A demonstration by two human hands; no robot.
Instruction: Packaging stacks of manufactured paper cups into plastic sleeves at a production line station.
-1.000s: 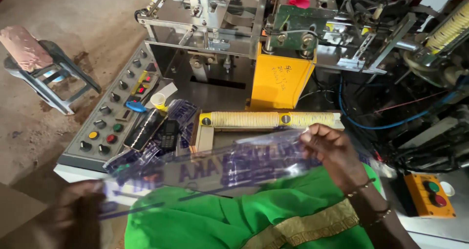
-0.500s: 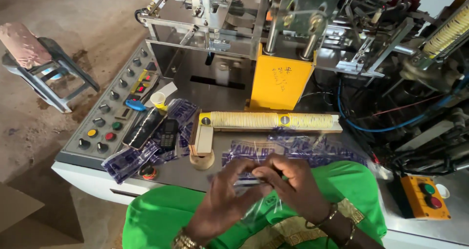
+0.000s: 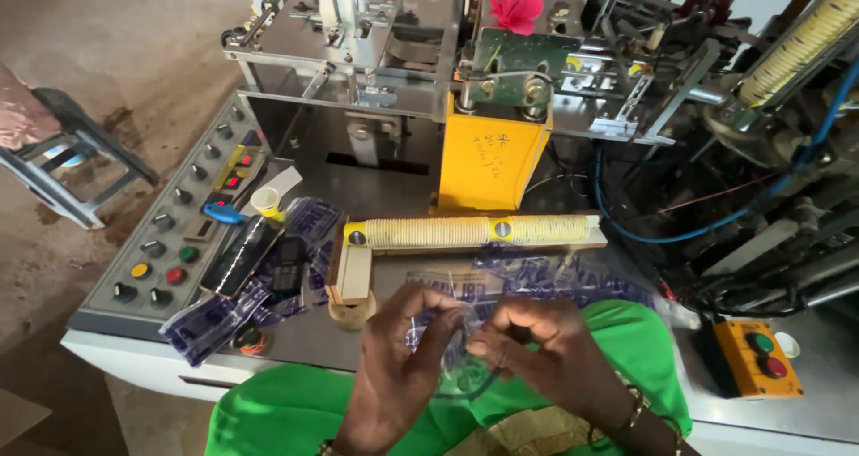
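Clear printed bag (image 3: 465, 344) is now bunched between both hands at the desk's near edge, above the green lap; a second ago it was stretched wide between them. Left hand (image 3: 398, 366) and right hand (image 3: 546, 357) have been brought together, each grip pinched shut on the film. Read: bag mouth is probably being worked open. Cup stack (image 3: 465, 232) is left untouched mid-desk, phone (image 3: 240, 255) by the control panel (image 3: 170, 241).

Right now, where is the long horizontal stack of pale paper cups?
In the head view, the long stack of pale paper cups lies across the grey machine table, just in front of the yellow box-shaped guard and beyond both hands.
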